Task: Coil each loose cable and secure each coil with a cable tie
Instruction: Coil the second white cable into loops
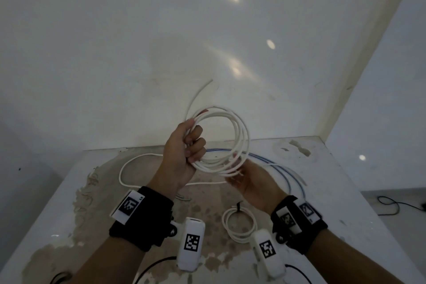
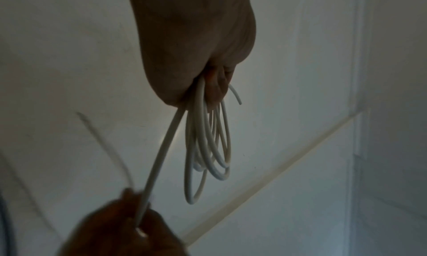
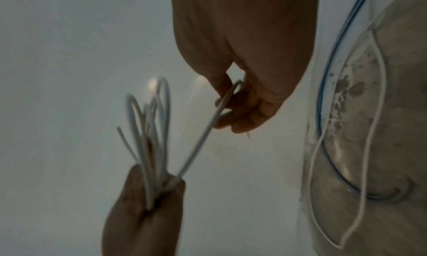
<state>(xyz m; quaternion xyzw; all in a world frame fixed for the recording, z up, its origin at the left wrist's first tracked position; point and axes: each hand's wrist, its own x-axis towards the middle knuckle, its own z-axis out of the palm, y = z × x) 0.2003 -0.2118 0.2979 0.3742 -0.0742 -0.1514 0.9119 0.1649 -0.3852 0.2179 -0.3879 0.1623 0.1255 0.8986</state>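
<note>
White cable loops fill my hands as I wind the next coil.

Nearest me a tied coil (image 1: 239, 223) rests on the table (image 1: 345, 191). My right hand (image 1: 251, 180) pinches the loose strand; my left hand (image 1: 184, 152) grips the white cable (image 1: 239, 131) loops. Next I must wind the slack, then tie it.

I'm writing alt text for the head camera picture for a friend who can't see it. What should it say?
A person's left hand grips a coil of white cable held up above a stained white table, while the right hand feeds in its loose tail. On the table lie a smaller white coil already tied and a loose blue cable.
</note>
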